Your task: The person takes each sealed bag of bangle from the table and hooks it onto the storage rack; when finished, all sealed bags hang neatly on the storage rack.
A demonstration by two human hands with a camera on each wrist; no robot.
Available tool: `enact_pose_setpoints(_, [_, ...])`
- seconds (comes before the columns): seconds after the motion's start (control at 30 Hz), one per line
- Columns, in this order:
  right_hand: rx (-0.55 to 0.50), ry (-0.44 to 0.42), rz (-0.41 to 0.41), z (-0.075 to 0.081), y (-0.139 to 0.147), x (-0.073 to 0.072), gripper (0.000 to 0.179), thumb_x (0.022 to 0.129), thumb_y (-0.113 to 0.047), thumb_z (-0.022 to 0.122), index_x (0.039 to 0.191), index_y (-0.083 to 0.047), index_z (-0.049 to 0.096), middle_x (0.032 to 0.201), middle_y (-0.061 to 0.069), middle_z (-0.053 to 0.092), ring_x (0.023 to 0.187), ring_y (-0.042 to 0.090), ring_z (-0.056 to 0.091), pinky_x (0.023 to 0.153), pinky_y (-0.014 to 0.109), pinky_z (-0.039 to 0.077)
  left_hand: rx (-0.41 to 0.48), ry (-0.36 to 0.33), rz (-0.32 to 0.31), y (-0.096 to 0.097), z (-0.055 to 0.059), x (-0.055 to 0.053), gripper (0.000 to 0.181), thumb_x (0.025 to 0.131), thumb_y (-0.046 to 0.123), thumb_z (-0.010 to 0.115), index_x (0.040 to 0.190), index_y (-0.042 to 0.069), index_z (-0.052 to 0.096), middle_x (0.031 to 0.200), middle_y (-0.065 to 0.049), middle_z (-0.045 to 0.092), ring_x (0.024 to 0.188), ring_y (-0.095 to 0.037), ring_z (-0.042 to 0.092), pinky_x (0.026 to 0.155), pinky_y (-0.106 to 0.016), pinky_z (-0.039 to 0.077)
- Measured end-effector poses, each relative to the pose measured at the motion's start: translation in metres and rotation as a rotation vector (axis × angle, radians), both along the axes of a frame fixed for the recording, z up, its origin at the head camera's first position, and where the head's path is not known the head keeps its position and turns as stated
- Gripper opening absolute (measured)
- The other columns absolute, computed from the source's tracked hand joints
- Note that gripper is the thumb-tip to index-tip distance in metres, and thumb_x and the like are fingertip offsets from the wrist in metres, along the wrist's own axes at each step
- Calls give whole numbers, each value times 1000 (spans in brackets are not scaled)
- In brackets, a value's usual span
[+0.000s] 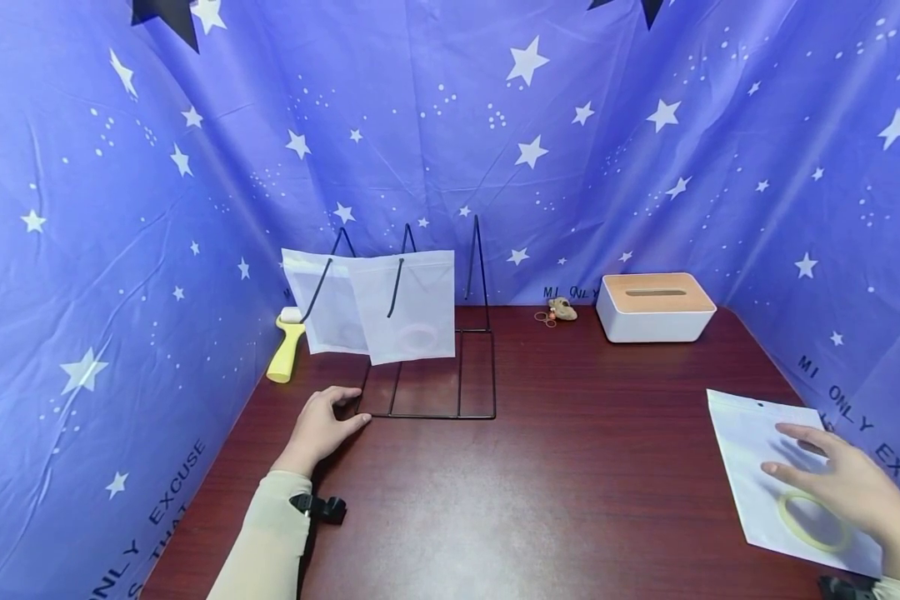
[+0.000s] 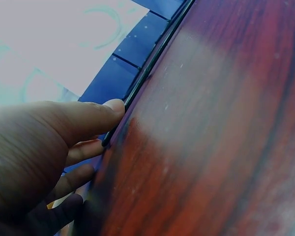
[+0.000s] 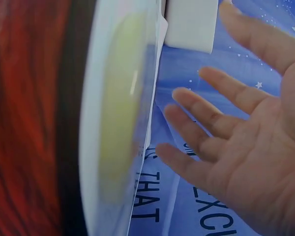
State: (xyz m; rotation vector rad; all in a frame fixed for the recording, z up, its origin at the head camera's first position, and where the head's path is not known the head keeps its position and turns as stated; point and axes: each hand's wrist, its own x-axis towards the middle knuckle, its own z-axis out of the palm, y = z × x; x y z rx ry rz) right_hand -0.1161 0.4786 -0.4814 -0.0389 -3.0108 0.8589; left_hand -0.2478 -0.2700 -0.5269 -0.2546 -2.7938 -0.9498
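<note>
A black wire rack (image 1: 477, 415) stands on the table with two translucent white zip bags hanging from its hooks. The front bag (image 1: 420, 292) has a pale pink ring inside it and overlaps the other bag (image 1: 322, 308). My left hand (image 1: 321, 429) pinches the rack's front left corner between thumb and index finger; the left wrist view shows the thumb (image 2: 115, 105) against the bar. At the right, a third zip bag (image 1: 750, 467) lies flat, with a pale yellow ring (image 1: 791, 521) inside. Above it hovers my right hand (image 1: 843, 479), fingers spread and holding nothing.
A yellow-handled roller (image 1: 288, 346) with a white head lies left of the rack. At the back stand a white tissue box (image 1: 652, 327) with a wooden lid and a small tan object (image 1: 562, 308) with bands beside it. Blue star-patterned curtains (image 1: 435, 125) enclose the table.
</note>
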Motion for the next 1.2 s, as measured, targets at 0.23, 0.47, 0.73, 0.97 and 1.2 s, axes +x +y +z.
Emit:
enact_pose_setpoints(0.23, [-18,-9,70,-2,-10,-2,74,94,-32,80,145,11,48,145,47,41,124,73,40,90,78,36,-7,-2,2,-1,-1,0,52,87,31,88,132,12,72,129,-8,70,121,-33,57,103,-52,46])
enact_pose_setpoints(0.47, [6,-34,119,0,-23,-10,74,88,-32,86,142,8,55,143,45,46,127,67,40,97,76,34,-14,-1,-7,-1,-1,0,49,88,29,87,132,11,72,130,-8,70,124,-35,56,105,-53,45])
enact_pose_setpoints(0.73, [64,44,173,-5,-39,-21,70,72,-18,94,129,9,65,136,41,53,125,58,46,122,46,26,-24,16,-15,-2,-3,-1,46,89,26,86,131,11,73,129,-8,70,123,-36,57,106,-54,44])
enact_pose_setpoints(0.97, [80,-18,191,0,-57,-36,70,71,-19,95,126,13,65,135,44,49,125,64,44,98,76,36,-25,21,-18,-2,-2,-1,45,90,24,85,132,10,72,129,-8,70,123,-36,57,105,-54,44])
enact_pose_setpoints(1.2, [100,-26,192,1,-70,-48,71,70,-22,96,125,12,66,133,42,51,123,63,46,97,75,38,-24,27,-16,0,0,-2,44,90,23,85,130,11,73,125,-8,71,122,-36,57,104,-53,45])
